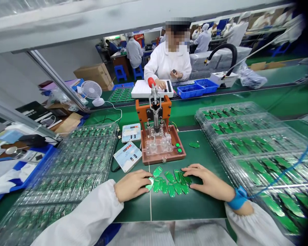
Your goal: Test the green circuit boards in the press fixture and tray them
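On the green worktop (179,209), about a dozen loose green boards (171,190) lie overlapping in the near middle; one separate board (194,145) lies farther right. The left hand (132,184) touches the leftmost, whether grasping I cannot tell; the right hand (207,181), grip released, flanks the pile's right edge. Beyond stand one press (156,125) and two display boxes (127,156).

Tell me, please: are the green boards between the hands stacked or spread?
Spread: the green boards lie side by side, some overlapping near the right hand.
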Available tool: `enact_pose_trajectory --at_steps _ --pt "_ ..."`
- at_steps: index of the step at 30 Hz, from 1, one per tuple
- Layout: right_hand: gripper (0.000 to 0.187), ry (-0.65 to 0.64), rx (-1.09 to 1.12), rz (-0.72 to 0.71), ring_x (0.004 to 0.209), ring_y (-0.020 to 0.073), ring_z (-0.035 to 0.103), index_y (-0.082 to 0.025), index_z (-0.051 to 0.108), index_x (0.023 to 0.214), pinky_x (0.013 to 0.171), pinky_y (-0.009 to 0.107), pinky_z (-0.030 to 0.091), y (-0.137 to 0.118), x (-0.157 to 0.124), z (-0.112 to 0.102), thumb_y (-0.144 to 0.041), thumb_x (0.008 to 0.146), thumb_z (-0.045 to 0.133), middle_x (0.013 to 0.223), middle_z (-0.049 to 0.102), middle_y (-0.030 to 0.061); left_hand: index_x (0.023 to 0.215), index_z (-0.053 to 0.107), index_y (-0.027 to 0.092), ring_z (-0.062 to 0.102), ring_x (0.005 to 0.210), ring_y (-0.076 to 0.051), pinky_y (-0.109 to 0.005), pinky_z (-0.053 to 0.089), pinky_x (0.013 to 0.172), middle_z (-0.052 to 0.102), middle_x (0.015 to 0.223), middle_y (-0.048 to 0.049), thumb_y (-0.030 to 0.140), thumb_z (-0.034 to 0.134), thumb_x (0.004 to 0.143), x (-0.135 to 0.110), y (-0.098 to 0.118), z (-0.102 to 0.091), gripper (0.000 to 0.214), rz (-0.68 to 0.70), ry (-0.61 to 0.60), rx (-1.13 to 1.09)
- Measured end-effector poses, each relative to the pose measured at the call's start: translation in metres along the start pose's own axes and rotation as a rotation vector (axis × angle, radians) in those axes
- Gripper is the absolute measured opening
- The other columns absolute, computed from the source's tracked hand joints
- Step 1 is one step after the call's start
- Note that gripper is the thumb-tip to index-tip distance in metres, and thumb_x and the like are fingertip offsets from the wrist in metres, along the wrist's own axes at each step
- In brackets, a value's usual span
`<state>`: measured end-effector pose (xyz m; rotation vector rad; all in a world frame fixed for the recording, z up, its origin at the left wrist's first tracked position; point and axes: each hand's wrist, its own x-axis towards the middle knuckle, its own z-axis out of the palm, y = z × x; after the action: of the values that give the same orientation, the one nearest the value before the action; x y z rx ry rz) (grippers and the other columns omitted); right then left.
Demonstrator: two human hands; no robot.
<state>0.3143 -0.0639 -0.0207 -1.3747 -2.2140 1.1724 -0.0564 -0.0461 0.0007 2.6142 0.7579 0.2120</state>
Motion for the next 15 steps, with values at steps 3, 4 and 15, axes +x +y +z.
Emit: enact_pose_trajectory --at_steps 3,4,15 --pt "0.029 -0.019 0.003 -0.001 0.136 0.0301 0.053 -0.029 0.073 0.116 0.113 0.055 0.046 -0.001 0.001 -0.002 -0.03 0.087 0.07 0.141 0.067 0.0039 0.107 0.073 0.021 0.069 0.11 -0.027 -0.037 0.056 0.091 0.072 0.127 -0.0082 0.033 0.07 0.094 -0.001 -0.002 0.0 0.018 -0.001 -0.027 -0.008" --pt "0.03 -0.025 0.0 0.001 0.136 0.03 0.053 -0.029 0.073 0.116 0.113 0.055 0.046 -0.002 0.001 -0.003 -0.031 0.087 0.071 0.141 0.067 0.0038 0.107 0.074 0.02 0.069 0.11 -0.027 -0.038 0.056 0.091 0.073 0.126 -0.0083 0.034 0.073 0.093 -0.002 -0.002 0.0 0.02 0.0 -0.038 -0.007" --pt "0.034 0.025 0.002 0.016 0.13 0.0315 0.059 -0.032 0.074 0.118 0.112 0.053 0.049 -0.001 -0.003 -0.005 -0.047 0.088 0.074 0.136 0.069 0.0057 0.104 0.073 0.021 0.071 0.102 -0.025 -0.038 0.056 0.089 0.075 0.116 -0.0067 0.032 0.072 0.091 -0.009 0.007 -0.007 0.017 -0.046 0.018 0.056"
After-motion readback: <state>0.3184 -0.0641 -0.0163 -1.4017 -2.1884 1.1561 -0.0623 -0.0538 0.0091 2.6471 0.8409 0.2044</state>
